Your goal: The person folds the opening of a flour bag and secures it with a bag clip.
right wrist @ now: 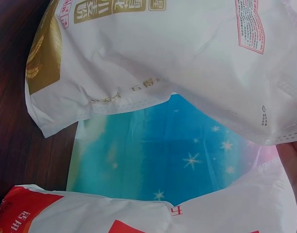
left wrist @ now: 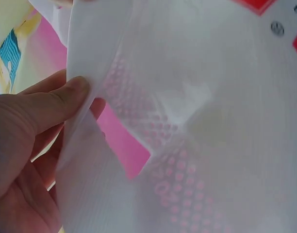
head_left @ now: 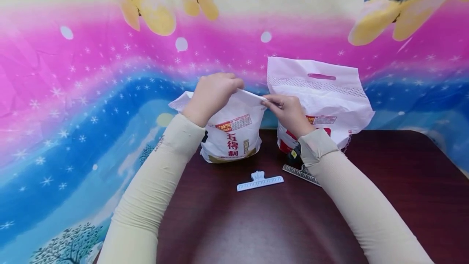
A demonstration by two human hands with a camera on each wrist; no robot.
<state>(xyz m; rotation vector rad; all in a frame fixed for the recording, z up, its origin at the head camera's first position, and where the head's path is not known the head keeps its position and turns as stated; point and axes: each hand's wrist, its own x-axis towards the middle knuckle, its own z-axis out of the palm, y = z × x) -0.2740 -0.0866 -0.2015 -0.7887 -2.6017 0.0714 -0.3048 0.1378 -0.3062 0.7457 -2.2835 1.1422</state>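
A white flour bag (head_left: 234, 133) with red lettering stands on the table, its top edge folded over. My left hand (head_left: 217, 95) pinches that fold from above. In the left wrist view, the left thumb (left wrist: 73, 97) presses the white film right beside the bag's handle slot (left wrist: 122, 141), with fingers behind. My right hand (head_left: 287, 111) pinches the top right corner between thumb and fingers; in the right wrist view only part of this hand (right wrist: 294, 167) shows, at the right edge.
A second white flour bag (head_left: 329, 101), its handle slot upright, stands to the right, partly behind my right hand. In front lie a light blue ruler-edged bag clip (head_left: 259, 181) and a dark one (head_left: 302, 173), partly hidden by my right sleeve. A printed cloth (head_left: 91, 93) hangs behind the table.
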